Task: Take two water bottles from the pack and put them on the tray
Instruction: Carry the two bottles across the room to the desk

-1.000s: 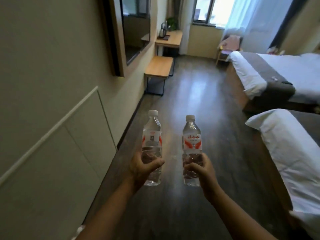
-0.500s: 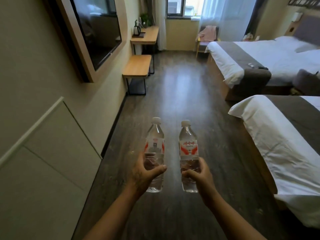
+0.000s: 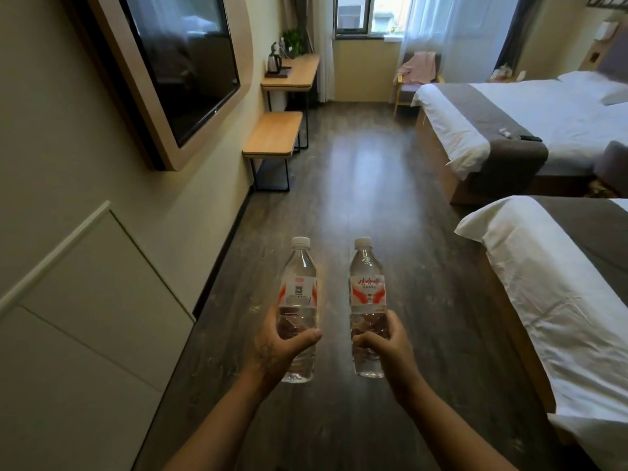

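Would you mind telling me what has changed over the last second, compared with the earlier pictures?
The view has lifted and advanced along the room: the desk, kettle and window show more fully. The left hand still grips the left bottle, and the right hand the right bottle, upright, side by side. Nothing was released.

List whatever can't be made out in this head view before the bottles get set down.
- Pack: not in the head view at all.
- Tray: the dark slab under the kettle on the far desk may be it; too small to tell.
- Lower part of each bottle, left and right: covered by the left hand and right hand.
- Small items on the far bed: too small.
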A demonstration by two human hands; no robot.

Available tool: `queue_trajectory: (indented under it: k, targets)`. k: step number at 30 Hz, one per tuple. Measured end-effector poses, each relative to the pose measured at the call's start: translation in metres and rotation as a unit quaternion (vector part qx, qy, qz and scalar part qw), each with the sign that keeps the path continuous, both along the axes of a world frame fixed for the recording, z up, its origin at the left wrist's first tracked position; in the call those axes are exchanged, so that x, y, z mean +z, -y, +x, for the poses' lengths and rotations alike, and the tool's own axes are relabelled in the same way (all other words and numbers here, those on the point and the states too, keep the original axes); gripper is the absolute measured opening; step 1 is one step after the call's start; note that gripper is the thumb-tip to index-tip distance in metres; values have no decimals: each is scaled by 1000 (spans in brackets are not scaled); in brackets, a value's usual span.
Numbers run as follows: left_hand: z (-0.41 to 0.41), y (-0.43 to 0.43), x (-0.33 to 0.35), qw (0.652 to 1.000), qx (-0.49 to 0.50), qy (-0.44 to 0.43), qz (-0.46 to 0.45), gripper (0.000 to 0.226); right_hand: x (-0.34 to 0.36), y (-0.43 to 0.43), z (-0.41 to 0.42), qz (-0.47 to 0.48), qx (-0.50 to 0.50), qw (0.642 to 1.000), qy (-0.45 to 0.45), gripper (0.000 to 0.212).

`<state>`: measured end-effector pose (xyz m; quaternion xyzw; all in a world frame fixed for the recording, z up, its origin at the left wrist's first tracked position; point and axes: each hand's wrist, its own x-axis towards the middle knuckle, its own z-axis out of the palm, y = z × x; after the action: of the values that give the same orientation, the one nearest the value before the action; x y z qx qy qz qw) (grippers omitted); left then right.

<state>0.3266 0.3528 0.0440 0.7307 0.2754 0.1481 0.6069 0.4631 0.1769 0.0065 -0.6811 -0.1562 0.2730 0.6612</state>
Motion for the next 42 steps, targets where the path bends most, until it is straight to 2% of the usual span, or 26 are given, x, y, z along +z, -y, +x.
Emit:
queue_trajectory:
  k: [3,8,19,25,30,35,42]
  targets:
    - [36,-18,-4,1000,1,-4,-11,100,-3,-14,32,-6,-4,1000,-2,85]
    - [105,-63,-10,1000,-9,-5,-2,104,-9,-55,97,-7,-14,1000,-1,79]
    - [291,-221,-7,999,-44,-18,-8,99,-4,-198,277,-5,-54,998,-16,76]
    - [384,-297,-9,999,-37,-9,-25,103,-3,-270,367,-11,-62,998,-17,73]
    - [475,-349,-20,999,-40,-12,-30,88,-14,-321,466,-16,-60,998,-15,72]
    - [580,-401,-25,999,-31,-20,-25,102,-20,-374,581,-21,-69,997,-22,66]
    - [727,-474,-17,999,-7,-25,-27,93,-6,-450,739,-30,-49,998,-13,71]
